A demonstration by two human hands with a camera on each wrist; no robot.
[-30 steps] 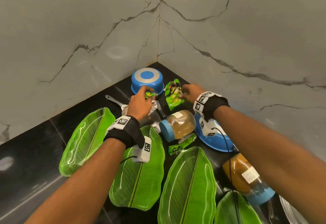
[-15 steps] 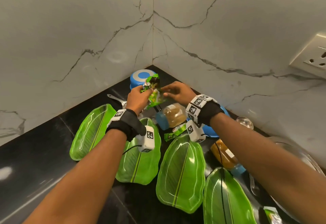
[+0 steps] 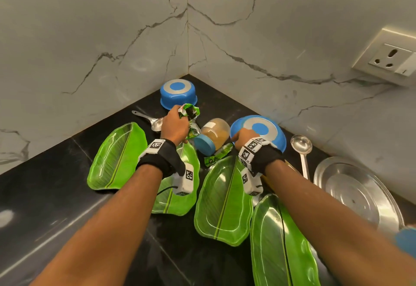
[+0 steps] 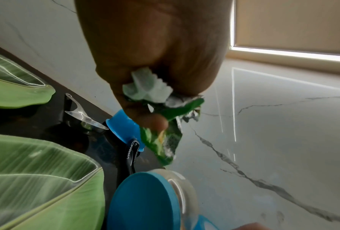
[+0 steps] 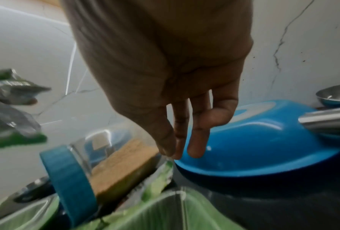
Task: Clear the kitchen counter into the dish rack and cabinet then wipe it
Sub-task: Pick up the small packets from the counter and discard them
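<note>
Counter (image 3: 56, 195): black stone, set in a corner of white marbled wall.

Far left: 1 green leaf-shaped plate (image 3: 117, 157) lies flat. Just behind it, a steel spoon (image 3: 150, 120) lies near the wall.

Left hand (image 3: 175, 128): raised above the counter, fingers curled tight around a bunch of crumpled green wrappers (image 3: 190, 114). The left wrist view shows the wrappers (image 4: 165, 124) pinched between thumb and fingers, with the loose ends hanging down. A second leaf plate (image 3: 177, 195) lies below this wrist.

Back corner: 1 blue bowl (image 3: 177, 95), upside down.

Centre: a clear jar (image 3: 212, 136) with a blue lid lies on its side, lid toward the person. 1 green wrapper (image 3: 217, 157) remains flat on the counter, between the jar and a third leaf plate (image 3: 222, 202).

Right hand (image 3: 243, 136): empty, fingers (image 5: 196, 140) extended downward and relaxed. The tips hover just above the loose wrapper (image 5: 159, 179), beside the rim of a second upturned blue bowl (image 3: 272, 131); contact with the wrapper cannot be determined.

Right: a fourth leaf plate (image 3: 281, 247), a steel ladle (image 3: 301, 148) and a round steel plate (image 3: 353, 193). A wall socket (image 3: 387, 57) is mounted above.
</note>
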